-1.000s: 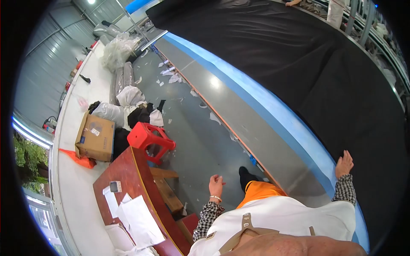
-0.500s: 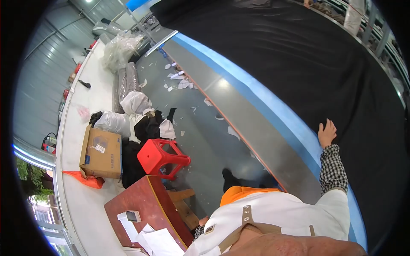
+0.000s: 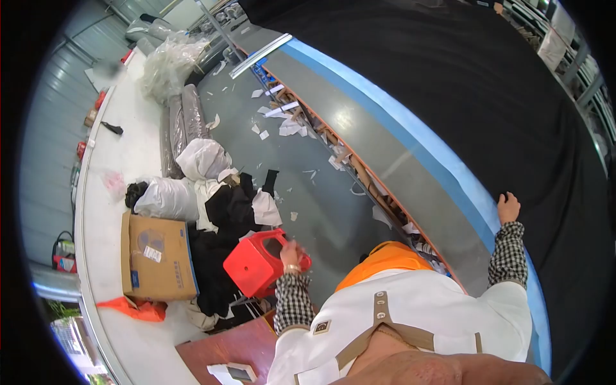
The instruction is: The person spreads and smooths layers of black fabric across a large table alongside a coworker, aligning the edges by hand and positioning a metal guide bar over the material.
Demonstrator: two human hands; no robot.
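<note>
Red stool [image 3: 249, 268], one, left hand [image 3: 292, 254] perhaps touching, one carton [image 3: 170, 266]

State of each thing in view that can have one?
Black fabric: spread out, lightly wrinkled
Blue sheet: partly covered by the fabric
Red stool: standing or tilted, can't tell
Left hand: at the stool, grip unclear
Right hand: on the fabric's edge
Paper scraps: scattered
Clear plastic: crumpled
White sack: bulging

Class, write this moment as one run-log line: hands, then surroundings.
left hand: at red stool, grip unclear | right hand: on black cloth, near blue sheet | floor: paper scraps
</note>
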